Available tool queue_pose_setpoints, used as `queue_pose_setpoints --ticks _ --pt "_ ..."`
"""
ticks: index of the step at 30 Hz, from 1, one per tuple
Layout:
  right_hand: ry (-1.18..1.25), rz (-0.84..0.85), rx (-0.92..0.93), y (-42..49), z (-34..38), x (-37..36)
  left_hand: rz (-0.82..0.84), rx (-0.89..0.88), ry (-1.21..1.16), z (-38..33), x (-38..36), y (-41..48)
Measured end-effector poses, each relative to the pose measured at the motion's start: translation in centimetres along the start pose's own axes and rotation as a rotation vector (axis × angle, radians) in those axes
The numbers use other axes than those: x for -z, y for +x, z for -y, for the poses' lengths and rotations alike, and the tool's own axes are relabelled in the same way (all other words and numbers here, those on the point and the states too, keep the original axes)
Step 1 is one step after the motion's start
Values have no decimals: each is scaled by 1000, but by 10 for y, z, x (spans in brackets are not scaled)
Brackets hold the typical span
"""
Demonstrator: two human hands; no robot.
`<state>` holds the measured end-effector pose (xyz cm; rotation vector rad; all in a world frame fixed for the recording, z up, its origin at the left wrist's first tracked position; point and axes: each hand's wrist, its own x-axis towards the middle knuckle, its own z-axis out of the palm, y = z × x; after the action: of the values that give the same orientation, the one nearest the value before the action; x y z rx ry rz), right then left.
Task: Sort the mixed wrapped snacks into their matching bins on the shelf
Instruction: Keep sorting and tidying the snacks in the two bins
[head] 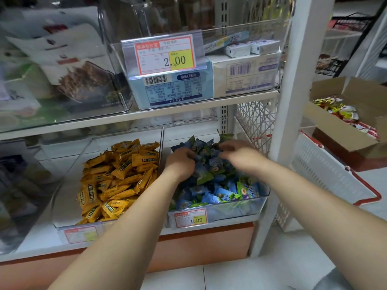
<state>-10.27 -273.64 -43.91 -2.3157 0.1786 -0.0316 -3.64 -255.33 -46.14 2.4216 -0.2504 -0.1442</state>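
**Wrapped snacks: both hands in the right-hand bin**

Wrapped snacks occupy two clear bins on the lower shelf [146, 116]. Proceeding from the left: blurred clear containers fill the far left of the view, contents not legible. Next, the left bin [69, 197] holds yellow-orange packets [117, 176] in a loose heap; its front carries a faded price tag [80, 235].

Just beside it, sharing a side wall, the right bin [247, 208] holds blue and green packets [215, 185], piled higher at the back. A price tag [191, 218] reading 1.00 is clipped to its front edge.

My left hand [181, 162] rests on the left side of this pile, fingers curled down into the packets. Whether it is clamped on a particular packet, I cannot tell; the fingertips are buried. My right hand [238, 152] lies on the back right of the pile, fingers bent and touching the wrappers near a green one; its grip is likewise hidden. The two hands are apart, with packets between them.

Above, the upper shelf carries a clear bin with a 2.00 price label [165, 54] and pale blue boxes [171, 91].

Right of the white upright [293, 101] stands a white basket with red handles [335, 174]. Beyond it, an open cardboard box [345, 126] holds yellow and red packets [343, 114].
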Motion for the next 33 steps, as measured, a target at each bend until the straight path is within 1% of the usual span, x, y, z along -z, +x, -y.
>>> queue_pose_setpoints --ticks 2,4,5,6,8,10,12,16,20,24,25,26,28,30,32,33 --pt "-83 16 47 -3 0 -3 14 -107 25 0 -8 -2" --pt "-158 55 181 -4 1 -7 30 -192 -10 1 -12 -3" --pt "-227 114 233 -4 0 -9 44 -209 6 2 -13 -2" --pt "-319 193 239 -4 -2 -12 63 -203 44 3 -14 -1" --pt "-541 328 137 -3 -6 -17 123 -138 125 3 -13 5" --pt "-666 366 50 -1 -9 -21 196 -95 209 2 -12 9" --pt "-665 349 46 0 -7 -23 169 -94 260 1 -12 11" --pt "-611 247 76 -5 -7 -18 37 -147 272 -2 -6 9" --pt "-396 186 104 -20 -7 -6 -93 -210 224 -14 14 -1" --pt "-309 95 152 -40 0 6 -225 -272 83 -12 55 -27" --pt "-292 67 160 -44 2 9 -282 -275 109 -6 68 -36" --pt "-279 40 159 -49 3 12 -347 -275 193 2 81 -46" --pt "-287 2 127 -57 3 15 -461 -253 421 18 102 -64" --pt "-316 13 55 -65 1 13 -517 -264 547 24 111 -80" --pt "-350 73 -34 -68 0 5 -516 -373 495 15 101 -93" --pt "-371 109 -74 -67 0 0 -462 -418 425 5 89 -98"
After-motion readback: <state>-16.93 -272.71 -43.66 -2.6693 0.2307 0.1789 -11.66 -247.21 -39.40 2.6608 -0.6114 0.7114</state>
